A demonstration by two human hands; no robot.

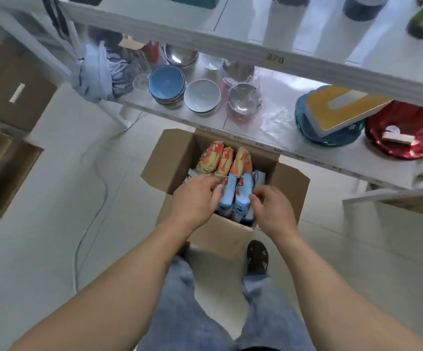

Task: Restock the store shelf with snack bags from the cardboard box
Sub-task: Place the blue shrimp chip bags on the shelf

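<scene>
- Left hand (194, 198) and right hand (272, 207), fingers curled, pinch two blue snack bags (235, 196) between them.
- Loose squeeze could drop one into the cardboard box (177, 158).
- Orange bags (224, 160) just beyond might snag.

bright, even light | soft blur throughout | wide-angle bending (edges worst)

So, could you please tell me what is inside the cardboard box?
Orange snack bags stand at the back, blue ones nearer, between both hands. Lower layers are hidden.
</scene>
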